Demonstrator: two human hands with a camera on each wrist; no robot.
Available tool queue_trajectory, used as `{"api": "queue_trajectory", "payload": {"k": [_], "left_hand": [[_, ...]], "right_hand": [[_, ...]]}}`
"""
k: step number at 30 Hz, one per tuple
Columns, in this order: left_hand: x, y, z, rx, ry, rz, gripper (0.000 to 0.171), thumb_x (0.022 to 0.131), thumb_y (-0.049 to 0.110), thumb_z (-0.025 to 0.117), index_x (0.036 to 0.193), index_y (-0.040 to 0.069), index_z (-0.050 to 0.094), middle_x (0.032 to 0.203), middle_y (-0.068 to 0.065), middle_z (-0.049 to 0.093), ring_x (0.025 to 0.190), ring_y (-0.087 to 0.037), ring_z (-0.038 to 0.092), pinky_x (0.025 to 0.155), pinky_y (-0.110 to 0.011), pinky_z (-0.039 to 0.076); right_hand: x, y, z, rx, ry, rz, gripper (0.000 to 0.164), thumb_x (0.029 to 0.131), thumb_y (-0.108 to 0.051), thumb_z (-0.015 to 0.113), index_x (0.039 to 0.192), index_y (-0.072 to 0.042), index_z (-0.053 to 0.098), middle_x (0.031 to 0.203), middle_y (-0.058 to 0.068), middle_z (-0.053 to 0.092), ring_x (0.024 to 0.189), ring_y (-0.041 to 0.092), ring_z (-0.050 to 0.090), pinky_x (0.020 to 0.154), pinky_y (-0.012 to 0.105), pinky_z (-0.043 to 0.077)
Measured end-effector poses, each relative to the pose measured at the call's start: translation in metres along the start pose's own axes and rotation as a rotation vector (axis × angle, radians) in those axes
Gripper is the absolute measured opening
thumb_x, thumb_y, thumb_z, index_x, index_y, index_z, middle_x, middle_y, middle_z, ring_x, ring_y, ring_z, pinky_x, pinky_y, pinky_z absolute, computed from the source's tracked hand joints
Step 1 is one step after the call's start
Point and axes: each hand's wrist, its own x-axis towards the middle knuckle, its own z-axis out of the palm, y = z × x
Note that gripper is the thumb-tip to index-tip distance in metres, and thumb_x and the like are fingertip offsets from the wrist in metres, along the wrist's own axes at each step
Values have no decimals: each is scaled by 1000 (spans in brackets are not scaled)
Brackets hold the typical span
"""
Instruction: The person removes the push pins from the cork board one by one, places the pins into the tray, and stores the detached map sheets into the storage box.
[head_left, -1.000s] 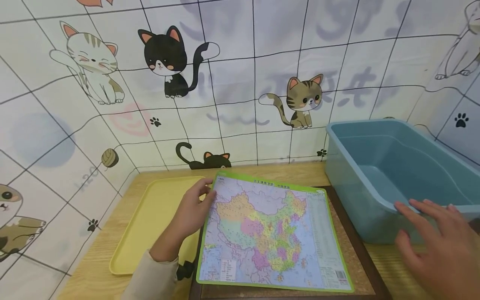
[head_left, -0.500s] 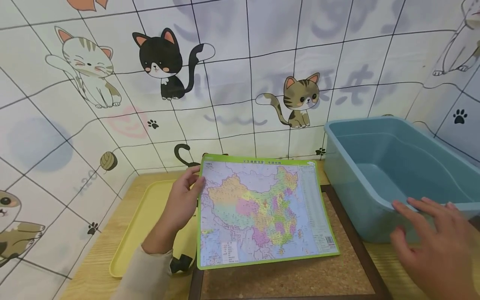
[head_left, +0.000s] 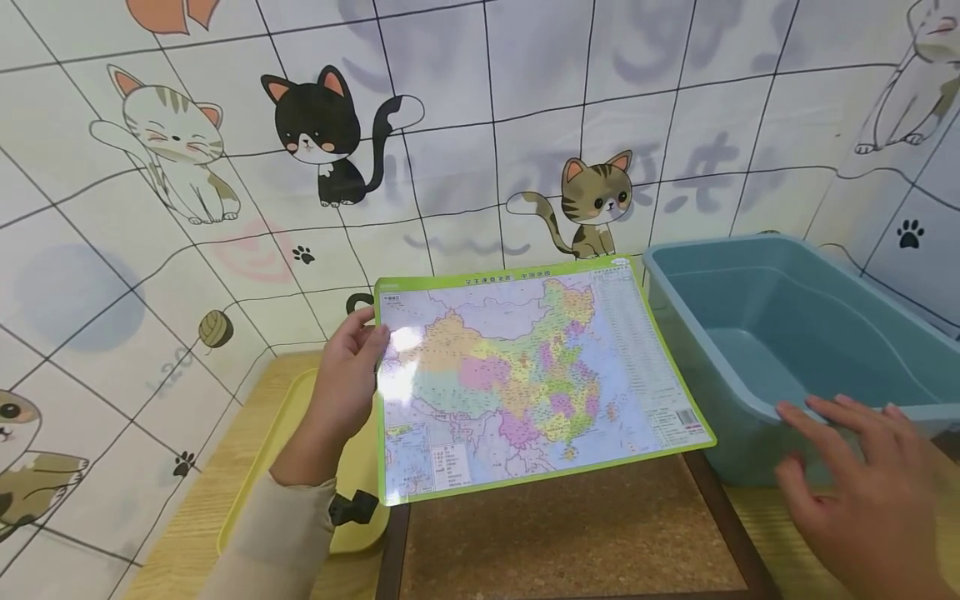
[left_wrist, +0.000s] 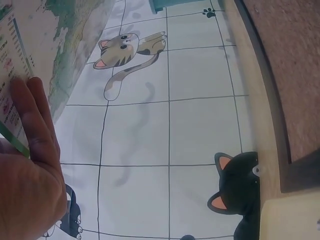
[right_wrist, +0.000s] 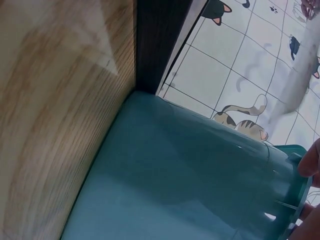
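Observation:
My left hand (head_left: 339,396) holds a map sheet (head_left: 487,392) with a green border by its left edge, thumb on the printed front. The sheet is raised and tilted over a brown-framed cork board (head_left: 577,542), its right side overlapping the blue plastic bin (head_left: 705,350) in the head view. In the left wrist view straight fingers (left_wrist: 37,125) lie along one face of the sheet (left_wrist: 65,45). My right hand (head_left: 862,500) is at the bin's near rim, fingers extended and spread, fingertips on the edge. The right wrist view shows fingers (right_wrist: 311,162) at that rim.
A yellow tray (head_left: 279,437) lies on the wooden table (head_left: 176,533) at left, partly behind my left arm. Small black pieces (head_left: 354,507) show beside my sleeve. A wall covering with printed cats (head_left: 322,133) stands close behind the table.
My left hand has lifted the map sheet up off the cork board and slightly left, tilting it and baring more cork. The right hand has stayed at the bin's rim.

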Motion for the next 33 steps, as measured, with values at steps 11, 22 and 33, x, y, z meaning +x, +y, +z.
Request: {"api": "queue_trajectory", "payload": {"k": [11,22,33], "left_hand": [[14,15,18,-228,-70,7,40,110,22,38,148,11,36,120,-6,58,95,-12,68,78,-28,59],[31,34,49,-285,-121,-12,38,110,23,38,147,18,38,128,-11,60,97,-18,70,76,-30,59],[49,48,89,-315,-190,-43,39,109,23,40,149,21,38,127,-15,59,92,-25,72,75,-36,61]], "right_hand": [[-2,1,-2,-5,-21,6,48,96,-32,38,106,2,70,110,33,60,105,56,51,116,63,27],[-2,0,-1,15,-33,16,48,96,-32,38,107,2,70,111,33,60,110,55,50,116,62,25],[-2,1,1,29,16,-11,46,94,-29,40,105,3,71,107,34,61,104,57,50,115,63,27]]}}
